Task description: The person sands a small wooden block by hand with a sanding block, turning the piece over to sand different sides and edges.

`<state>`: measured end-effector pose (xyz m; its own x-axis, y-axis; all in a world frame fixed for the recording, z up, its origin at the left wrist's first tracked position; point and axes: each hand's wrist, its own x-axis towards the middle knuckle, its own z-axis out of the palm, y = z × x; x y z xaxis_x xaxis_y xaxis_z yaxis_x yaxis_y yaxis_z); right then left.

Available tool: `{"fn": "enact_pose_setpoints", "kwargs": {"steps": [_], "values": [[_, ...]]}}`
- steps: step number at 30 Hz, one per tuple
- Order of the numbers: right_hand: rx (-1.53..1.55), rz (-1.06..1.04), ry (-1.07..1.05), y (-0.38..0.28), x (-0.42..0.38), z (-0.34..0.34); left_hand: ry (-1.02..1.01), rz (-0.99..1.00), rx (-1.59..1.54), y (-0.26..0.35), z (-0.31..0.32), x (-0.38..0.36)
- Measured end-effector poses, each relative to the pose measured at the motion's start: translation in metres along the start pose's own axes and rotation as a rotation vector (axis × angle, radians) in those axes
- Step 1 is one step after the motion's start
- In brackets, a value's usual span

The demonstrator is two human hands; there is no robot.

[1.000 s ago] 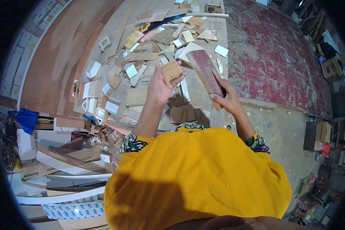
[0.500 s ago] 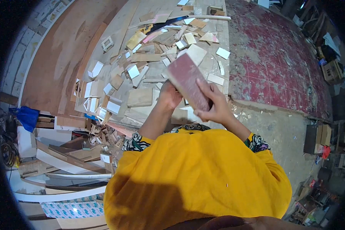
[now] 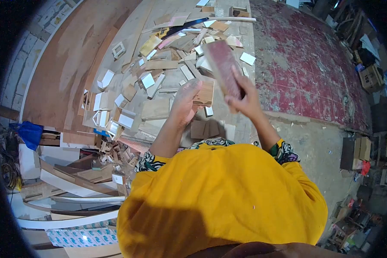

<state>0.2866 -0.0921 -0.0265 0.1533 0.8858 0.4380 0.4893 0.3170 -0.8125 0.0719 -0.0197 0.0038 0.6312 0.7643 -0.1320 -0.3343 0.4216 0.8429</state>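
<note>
My left hand (image 3: pixel 184 102) is closed around a small wooden block (image 3: pixel 206 94), whose brown grained side faces me. To its right, my right hand (image 3: pixel 247 98) grips the lower end of a long sanding block (image 3: pixel 221 64) with a worn dark-red face. The sanding block is tilted, its upper end leaning left, and it is slightly smeared by motion. A gap separates it from the small wooden block. Below both hands, some brown wood pieces (image 3: pixel 204 129) lie near the table's front edge.
Many wood offcuts (image 3: pixel 161 64) and white-faced pieces are scattered over the worktable (image 3: pixel 129 36). A handsaw (image 3: pixel 185 28) lies among them at the back. Red stained flooring (image 3: pixel 305 64) is at the right, with cardboard boxes (image 3: pixel 362 149) beyond. Boards (image 3: pixel 73 178) are piled at lower left.
My right hand has moved the sanding block up and to the right, away from my left hand. The small wooden block in my left hand, covered before, now shows.
</note>
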Motion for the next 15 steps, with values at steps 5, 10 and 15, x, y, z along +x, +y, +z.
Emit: {"fn": "enact_pose_setpoints", "kwargs": {"steps": [5, 10, 15], "values": [[0.262, 0.054, 0.033, 0.013, -0.006, -0.006, 0.091, 0.1, -0.117, 0.006, 0.004, 0.004], [0.286, 0.148, -0.057, 0.006, -0.023, -0.006, -0.059, 0.043, -0.409, 0.01, 0.001, 0.007], [0.275, 0.152, -0.083, 0.011, -0.032, -0.005, 0.019, 0.036, -0.442, 0.005, 0.006, 0.011]]}}
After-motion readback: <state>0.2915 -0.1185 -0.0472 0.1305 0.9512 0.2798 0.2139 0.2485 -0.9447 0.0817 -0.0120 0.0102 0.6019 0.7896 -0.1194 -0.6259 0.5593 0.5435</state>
